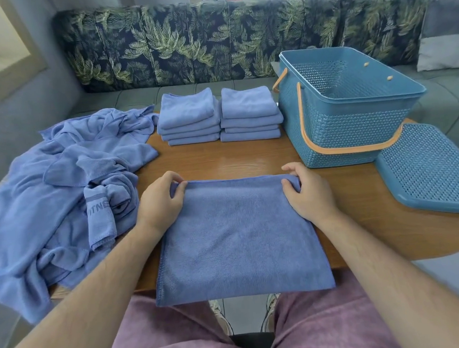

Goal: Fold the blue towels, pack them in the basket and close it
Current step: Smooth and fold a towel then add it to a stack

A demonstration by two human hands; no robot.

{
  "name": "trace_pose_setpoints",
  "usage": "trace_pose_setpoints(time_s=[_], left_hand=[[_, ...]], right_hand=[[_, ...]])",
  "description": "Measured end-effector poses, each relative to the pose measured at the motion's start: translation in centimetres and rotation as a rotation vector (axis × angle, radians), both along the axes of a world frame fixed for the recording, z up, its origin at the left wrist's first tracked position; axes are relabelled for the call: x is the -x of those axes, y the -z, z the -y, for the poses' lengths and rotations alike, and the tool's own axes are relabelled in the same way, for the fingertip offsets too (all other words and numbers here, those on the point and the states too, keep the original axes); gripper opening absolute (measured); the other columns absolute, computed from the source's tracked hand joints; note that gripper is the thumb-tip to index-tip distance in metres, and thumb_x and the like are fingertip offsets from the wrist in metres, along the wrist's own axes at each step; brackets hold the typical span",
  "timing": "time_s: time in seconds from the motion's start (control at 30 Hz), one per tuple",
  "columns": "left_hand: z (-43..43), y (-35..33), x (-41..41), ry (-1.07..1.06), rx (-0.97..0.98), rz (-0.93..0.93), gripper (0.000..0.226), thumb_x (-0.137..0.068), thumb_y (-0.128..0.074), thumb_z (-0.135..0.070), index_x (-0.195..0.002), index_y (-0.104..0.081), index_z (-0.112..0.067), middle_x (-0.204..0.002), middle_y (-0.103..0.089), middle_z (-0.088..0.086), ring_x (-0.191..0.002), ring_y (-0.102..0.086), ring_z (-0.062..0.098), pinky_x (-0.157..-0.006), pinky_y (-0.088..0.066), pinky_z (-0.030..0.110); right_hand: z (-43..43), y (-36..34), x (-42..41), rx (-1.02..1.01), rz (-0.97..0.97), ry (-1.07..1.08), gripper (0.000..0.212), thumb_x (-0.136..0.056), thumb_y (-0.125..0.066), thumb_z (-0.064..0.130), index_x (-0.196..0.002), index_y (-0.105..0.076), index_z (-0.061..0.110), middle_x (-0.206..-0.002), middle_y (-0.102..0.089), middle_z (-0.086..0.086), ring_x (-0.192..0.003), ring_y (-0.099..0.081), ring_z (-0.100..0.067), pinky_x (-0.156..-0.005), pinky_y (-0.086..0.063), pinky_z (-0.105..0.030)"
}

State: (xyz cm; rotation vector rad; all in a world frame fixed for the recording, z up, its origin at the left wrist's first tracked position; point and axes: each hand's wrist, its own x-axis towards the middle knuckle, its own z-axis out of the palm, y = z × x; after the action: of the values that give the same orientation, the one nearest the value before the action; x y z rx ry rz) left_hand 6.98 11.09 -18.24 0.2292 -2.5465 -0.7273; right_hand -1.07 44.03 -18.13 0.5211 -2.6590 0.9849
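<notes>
As the towel point(237, 237) lies spread, left hand point(160, 205) and right hand point(308, 193) pinch its corners.

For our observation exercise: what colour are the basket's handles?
The handles are orange, on a blue basket; the head view shows them best.

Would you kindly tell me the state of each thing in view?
Front towel: flat, near edge overhanging the table.
Left hand: pinching its far left corner.
Right hand: pinching its far right corner.
Towel stacks: folded, side by side.
Towel pile: unfolded, crumpled.
Basket: open, upright.
Lid: off, beside the basket.
</notes>
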Motion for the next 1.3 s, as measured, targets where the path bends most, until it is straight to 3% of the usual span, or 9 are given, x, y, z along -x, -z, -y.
trace_pose_setpoints(time_s=[0.13,0.3,0.47,0.57,0.7,0.83,1.0,1.17,1.3], left_hand=[[0.2,0.2,0.2,0.006,-0.034,0.008,0.005,-0.088,-0.065,-0.020,-0.091,-0.068,-0.017,-0.086,-0.067,-0.007,-0.082,-0.058,0.011,-0.074,-0.040,0.024],[0.4,0.2,0.3,0.004,-0.026,-0.021,0.006,-0.086,-0.065,-0.009,-0.089,-0.067,-0.013,-0.087,-0.061,0.000,-0.074,-0.052,0.011,-0.070,-0.039,0.023],[0.4,0.2,0.6,-0.041,-0.008,0.002,0.003,-0.092,-0.064,-0.018,-0.093,-0.067,-0.017,-0.096,-0.060,-0.006,-0.076,-0.052,0.010,-0.068,-0.033,0.021],[0.3,0.2,0.7,-0.060,0.005,0.024,0.005,-0.092,-0.063,-0.019,-0.095,-0.067,-0.019,-0.094,-0.062,-0.008,-0.078,-0.052,0.009,-0.068,-0.031,0.021],[0.4,0.5,0.8,-0.029,0.004,0.024,0.006,-0.092,-0.062,-0.015,-0.095,-0.067,-0.018,-0.092,-0.055,-0.009,-0.079,-0.049,0.008,-0.072,-0.039,0.027],[0.4,0.5,0.8,-0.025,0.022,0.048,0.006,-0.094,-0.059,-0.018,-0.098,-0.064,-0.020,-0.096,-0.053,-0.008,-0.084,-0.050,0.009,-0.072,-0.038,0.028],[0.6,0.5,0.7,0.011,0.090,-0.023,0.008,-0.094,-0.056,-0.011,-0.098,-0.061,-0.015,-0.097,-0.059,0.004,-0.090,-0.054,0.023,-0.081,-0.042,0.034],[0.2,-1.2,-1.2,0.055,-0.104,-0.075,0.009,-0.098,-0.054,-0.006,-0.099,-0.056,-0.015,-0.100,-0.055,0.003,-0.089,-0.047,0.006,-0.083,-0.037,0.015],[0.5,-5.4,-1.6,0.047,-0.210,-0.119,0.008,-0.097,-0.059,-0.010,-0.097,-0.059,-0.018,-0.094,-0.058,-0.004,-0.085,-0.055,0.004,-0.077,-0.042,0.011]], right_hand=[[0.2,0.4,0.5,-0.065,0.006,0.047,0.025,-0.092,-0.061,0.029,-0.116,-0.067,0.025,-0.115,-0.066,0.011,-0.099,-0.063,-0.012,-0.078,-0.043,-0.025],[0.3,0.3,0.6,-0.073,0.033,0.063,0.002,-0.093,-0.059,0.028,-0.092,-0.060,0.029,-0.090,-0.062,0.013,-0.080,-0.061,-0.012,-0.065,-0.044,-0.030],[0.4,0.1,0.4,-0.051,0.040,0.092,0.006,-0.096,-0.059,0.029,-0.092,-0.055,0.030,-0.071,-0.057,0.014,-0.066,-0.057,-0.013,-0.053,-0.034,-0.027],[0.6,0.2,0.5,-0.087,0.033,0.101,0.002,-0.093,-0.059,0.031,-0.095,-0.058,0.030,-0.084,-0.061,0.013,-0.075,-0.060,-0.015,-0.059,-0.040,-0.029],[1.1,0.4,0.6,-0.221,0.031,0.122,0.019,-0.096,-0.054,0.033,-0.109,-0.064,0.024,-0.114,-0.056,0.006,-0.087,-0.063,-0.023,-0.068,-0.050,-0.034],[1.1,0.6,0.5,-0.232,-0.007,0.076,0.016,-0.099,-0.051,0.025,-0.104,-0.063,0.017,-0.111,-0.054,0.002,-0.081,-0.061,-0.024,-0.064,-0.048,-0.034],[0.7,1.0,0.5,-0.140,-0.184,0.029,0.014,-0.099,-0.049,0.010,-0.109,-0.059,0.006,-0.113,-0.054,-0.010,-0.105,-0.050,-0.027,-0.093,-0.040,-0.034],[0.5,-1.0,-0.1,-0.105,0.003,-0.089,0.009,-0.105,-0.042,0.017,-0.107,-0.051,0.015,-0.096,-0.056,0.002,-0.084,-0.055,-0.022,-0.069,-0.036,-0.033],[0.3,-5.8,-0.1,0.024,0.055,-0.139,0.009,-0.098,-0.052,0.009,-0.096,-0.052,0.018,-0.094,-0.059,0.001,-0.084,-0.055,-0.015,-0.072,-0.039,-0.028]])
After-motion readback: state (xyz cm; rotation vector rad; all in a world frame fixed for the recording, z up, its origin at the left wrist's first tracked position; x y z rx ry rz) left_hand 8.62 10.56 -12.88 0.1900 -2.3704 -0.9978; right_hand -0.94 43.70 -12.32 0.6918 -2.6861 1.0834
